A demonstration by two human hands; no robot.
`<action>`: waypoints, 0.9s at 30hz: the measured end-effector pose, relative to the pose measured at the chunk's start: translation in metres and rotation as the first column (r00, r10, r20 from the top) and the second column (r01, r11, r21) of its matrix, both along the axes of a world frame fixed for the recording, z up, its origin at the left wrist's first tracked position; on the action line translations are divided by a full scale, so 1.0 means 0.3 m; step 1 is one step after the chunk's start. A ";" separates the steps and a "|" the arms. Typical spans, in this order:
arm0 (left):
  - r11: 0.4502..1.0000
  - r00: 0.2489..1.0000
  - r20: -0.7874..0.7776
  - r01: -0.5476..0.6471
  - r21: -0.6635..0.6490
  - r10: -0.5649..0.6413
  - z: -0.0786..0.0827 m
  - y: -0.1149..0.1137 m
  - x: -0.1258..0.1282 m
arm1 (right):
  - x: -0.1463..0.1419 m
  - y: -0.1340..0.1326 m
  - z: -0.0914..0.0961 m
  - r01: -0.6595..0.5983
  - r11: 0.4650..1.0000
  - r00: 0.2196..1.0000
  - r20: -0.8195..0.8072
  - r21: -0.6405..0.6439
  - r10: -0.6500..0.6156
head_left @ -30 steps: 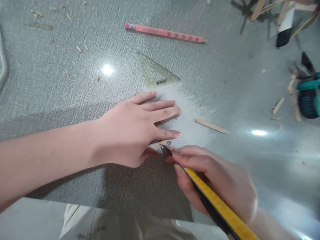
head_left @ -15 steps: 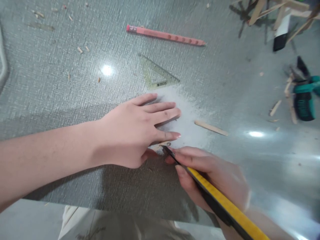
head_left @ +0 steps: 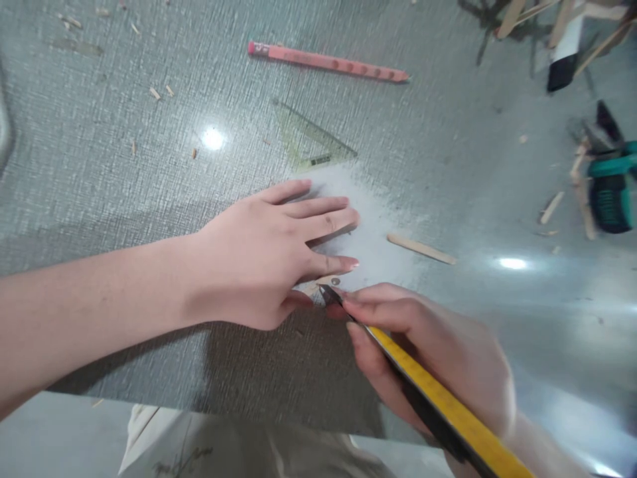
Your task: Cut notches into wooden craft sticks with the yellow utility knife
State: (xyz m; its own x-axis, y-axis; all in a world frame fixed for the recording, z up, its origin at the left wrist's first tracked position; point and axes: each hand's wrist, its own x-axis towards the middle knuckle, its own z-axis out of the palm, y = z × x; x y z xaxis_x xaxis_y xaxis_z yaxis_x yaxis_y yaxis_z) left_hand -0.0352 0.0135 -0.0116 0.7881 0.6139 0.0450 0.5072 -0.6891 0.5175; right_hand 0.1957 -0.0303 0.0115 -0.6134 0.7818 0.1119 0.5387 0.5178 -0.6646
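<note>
My left hand lies flat on the grey tabletop, its fingers spread over a whitish patch. A small piece of wooden craft stick shows between its index finger and thumb; the rest of it is hidden under the hand. My right hand is closed around a yellow and black utility knife. The knife's blade tip touches the wooden piece beside my left thumb. Just right of my left fingertips lies another craft stick, touched by neither hand.
Beyond my left hand lie a clear green set square and a pink pencil. Teal-handled pliers and wood scraps are on the right. A wooden stick structure stands at upper right. The table edge runs close below.
The view has shifted slightly, so things on the table appear a little higher. My right hand has tilted slightly with the knife, its tip still at the wooden piece. My left hand stays in place.
</note>
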 end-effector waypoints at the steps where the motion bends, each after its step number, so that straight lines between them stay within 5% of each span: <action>1: 1.000 1.000 -0.001 0.002 0.000 -0.002 0.000 0.000 0.000 | 0.005 -0.004 -0.009 0.011 1.000 1.000 -0.018 0.009 -0.011; 12: 1.000 1.000 0.001 0.002 0.008 -0.002 -0.009 -0.001 0.000 | 0.041 -0.010 -0.046 0.002 1.000 0.995 -0.101 0.029 0.001; 27: 1.000 1.000 0.002 -0.007 0.005 0.007 -0.008 -0.004 0.003 | -0.018 0.005 0.025 -0.017 1.000 0.999 0.032 -0.002 0.017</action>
State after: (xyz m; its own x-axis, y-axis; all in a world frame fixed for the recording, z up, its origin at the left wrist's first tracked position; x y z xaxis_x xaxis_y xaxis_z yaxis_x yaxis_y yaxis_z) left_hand -0.0343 0.0123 -0.0140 0.7836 0.6193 0.0493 0.5114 -0.6880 0.5149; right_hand 0.1904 -0.0288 0.0191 -0.6297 0.7714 0.0912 0.5506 0.5261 -0.6481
